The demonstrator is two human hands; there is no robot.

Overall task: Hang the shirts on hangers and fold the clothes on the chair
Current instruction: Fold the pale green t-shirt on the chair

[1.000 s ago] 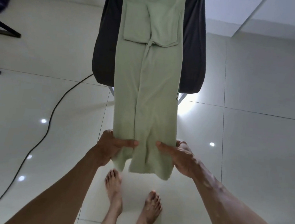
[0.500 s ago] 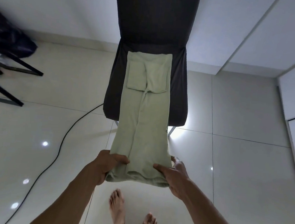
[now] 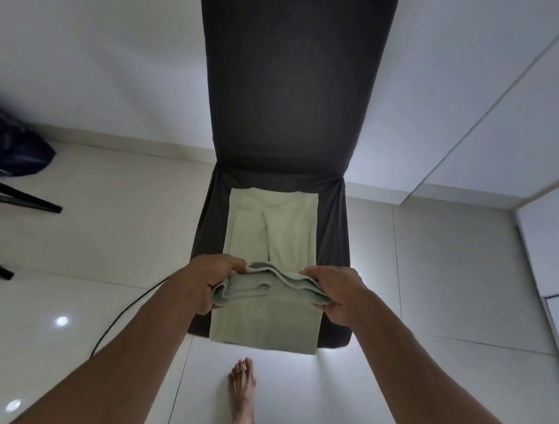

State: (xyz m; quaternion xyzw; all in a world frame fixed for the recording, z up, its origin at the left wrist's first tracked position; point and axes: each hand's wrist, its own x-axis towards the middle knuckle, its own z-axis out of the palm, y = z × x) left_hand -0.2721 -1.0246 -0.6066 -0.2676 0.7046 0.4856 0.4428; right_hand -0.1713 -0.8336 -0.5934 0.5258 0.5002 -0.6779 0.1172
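Note:
A pale green garment (image 3: 263,322) lies lengthwise on the seat of a dark chair (image 3: 289,87), its near part hanging over the seat's front edge. My left hand (image 3: 209,281) grips the left corner of the garment's near end. My right hand (image 3: 335,292) grips the right corner. Between them the end is lifted and doubled back over the middle of the garment, with its layered hem showing. The far part of the garment lies flat on the seat, a narrower folded piece on top of it.
A black cable (image 3: 127,310) runs across the white tiled floor left of the chair. Dark furniture legs (image 3: 19,197) and a dark bag (image 3: 7,144) stand at the far left. White cabinet doors (image 3: 545,167) line the right. My bare foot (image 3: 243,401) is below the chair.
Both hands have carried the garment's hanging end up from below the seat and forward over the seat. The view has tilted up, so more of the chair back shows.

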